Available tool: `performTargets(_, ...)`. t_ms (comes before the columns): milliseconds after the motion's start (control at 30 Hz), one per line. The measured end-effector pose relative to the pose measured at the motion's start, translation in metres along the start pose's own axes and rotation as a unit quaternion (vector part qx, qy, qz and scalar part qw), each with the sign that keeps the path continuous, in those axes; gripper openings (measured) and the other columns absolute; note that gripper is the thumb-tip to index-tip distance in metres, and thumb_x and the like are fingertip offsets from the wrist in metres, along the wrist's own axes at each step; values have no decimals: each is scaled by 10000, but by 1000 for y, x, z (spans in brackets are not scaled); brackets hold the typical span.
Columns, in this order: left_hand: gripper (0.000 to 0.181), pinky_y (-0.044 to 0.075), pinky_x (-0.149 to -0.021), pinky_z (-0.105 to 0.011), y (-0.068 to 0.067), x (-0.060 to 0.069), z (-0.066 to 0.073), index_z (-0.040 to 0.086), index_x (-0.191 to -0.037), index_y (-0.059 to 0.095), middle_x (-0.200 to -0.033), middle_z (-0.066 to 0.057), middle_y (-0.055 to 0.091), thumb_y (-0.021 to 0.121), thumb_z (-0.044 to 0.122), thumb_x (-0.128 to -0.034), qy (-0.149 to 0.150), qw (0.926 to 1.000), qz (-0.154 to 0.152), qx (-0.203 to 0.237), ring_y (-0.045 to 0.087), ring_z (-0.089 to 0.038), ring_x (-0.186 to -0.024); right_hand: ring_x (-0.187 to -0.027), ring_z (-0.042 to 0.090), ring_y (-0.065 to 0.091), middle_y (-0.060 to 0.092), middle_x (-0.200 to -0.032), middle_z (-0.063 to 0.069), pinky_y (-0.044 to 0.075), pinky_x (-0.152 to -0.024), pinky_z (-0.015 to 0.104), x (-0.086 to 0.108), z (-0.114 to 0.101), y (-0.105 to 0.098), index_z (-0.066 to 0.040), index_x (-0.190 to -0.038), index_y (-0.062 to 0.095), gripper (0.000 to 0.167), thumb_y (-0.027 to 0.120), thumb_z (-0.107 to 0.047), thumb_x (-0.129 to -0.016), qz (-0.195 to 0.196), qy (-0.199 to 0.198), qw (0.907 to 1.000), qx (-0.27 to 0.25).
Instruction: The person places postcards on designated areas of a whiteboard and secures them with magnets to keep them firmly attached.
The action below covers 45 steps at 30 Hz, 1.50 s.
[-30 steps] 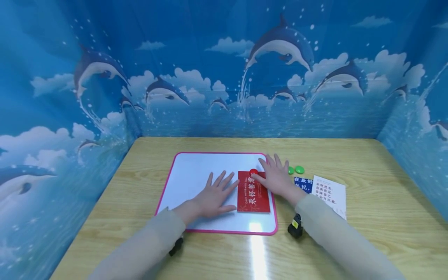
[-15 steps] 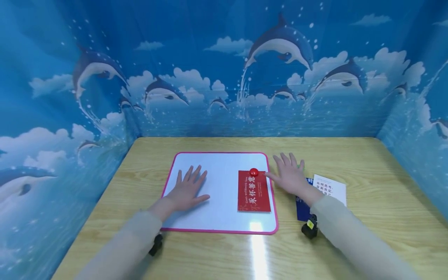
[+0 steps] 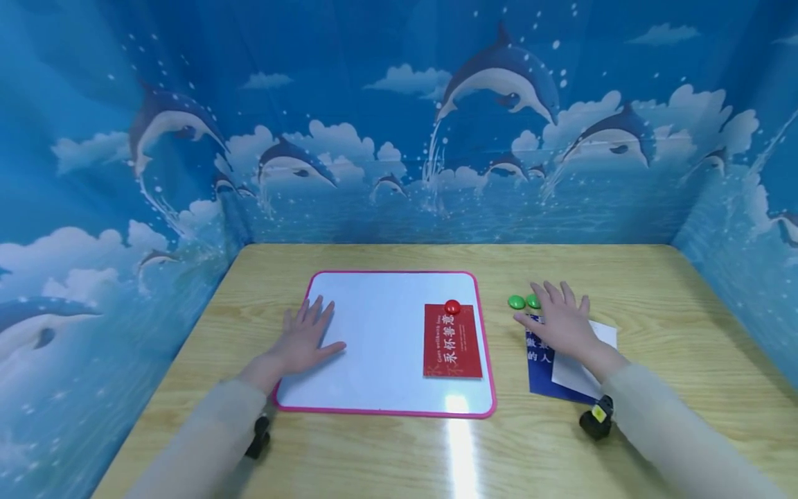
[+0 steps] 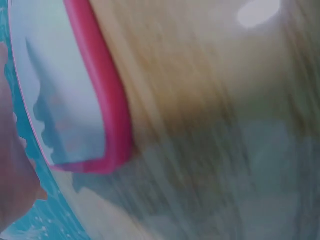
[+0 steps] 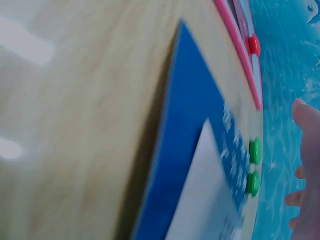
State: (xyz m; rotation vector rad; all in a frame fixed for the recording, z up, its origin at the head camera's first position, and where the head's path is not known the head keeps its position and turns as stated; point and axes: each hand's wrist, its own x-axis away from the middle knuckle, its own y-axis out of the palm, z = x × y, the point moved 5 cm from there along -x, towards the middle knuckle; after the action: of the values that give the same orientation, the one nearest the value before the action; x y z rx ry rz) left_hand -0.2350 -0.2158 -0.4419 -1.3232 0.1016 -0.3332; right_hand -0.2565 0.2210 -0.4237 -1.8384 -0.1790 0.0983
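A pink-rimmed whiteboard (image 3: 380,346) lies flat on the wooden table. On its right part is a red card (image 3: 454,353) with white writing, and a round red magnet (image 3: 451,307) sits at the card's top edge. My left hand (image 3: 303,344), fingers spread, is over the board's left edge and holds nothing. Over a blue card (image 3: 539,378) and a white card (image 3: 576,374) is my right hand (image 3: 564,324), fingers spread and holding nothing. The white card overlaps the blue one. Two green magnets (image 3: 516,302) lie by the right fingertips, one partly hidden.
The wooden table (image 3: 386,457) reaches back to a blue curtain (image 3: 374,201) printed with dolphins, which encloses the back and both sides. Light reflects off the table in front of the board. A small black wrist camera (image 3: 596,418) hangs under the right sleeve.
My left hand has moved left, from beside the red card to the board's left edge. My right hand has moved right, from the red card to above the blue and white cards.
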Motion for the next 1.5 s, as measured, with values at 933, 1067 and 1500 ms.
performTargets(933, 863, -10, -1053, -723, 7, 3, -19, 47, -1489, 198, -1544, -256, 112, 454, 608, -886, -400, 9984, -336, -223, 86, -490, -1401, -1195, 637, 236, 258, -1385, 403, 116, -887, 815, 45, 82, -6, 112, -1420, 207, 1146, 668, -644, -693, -929, 175, 9955, 70)
performTargets(1067, 872, -24, -1057, -717, 8, 3, -20, 52, -1493, 185, -1549, -249, 101, 453, 614, -882, -417, 9983, -372, -192, 74, -483, -1406, -1155, 629, 295, 308, -1339, 422, 203, -870, 800, 43, 82, -8, 129, -1378, 278, 1143, 712, -631, -644, -1043, 203, 9941, 226)
performTargets(1500, 861, -20, -1058, -716, 7, 3, -18, 53, -1491, 194, -1547, -251, 108, 453, 608, -886, -445, 9982, -364, -191, 75, -487, -1404, -975, 642, 406, 317, -1191, 461, 408, -771, 667, 35, 79, -17, 158, -1287, 364, 1060, 817, -492, -582, -1085, 665, 9918, -62)
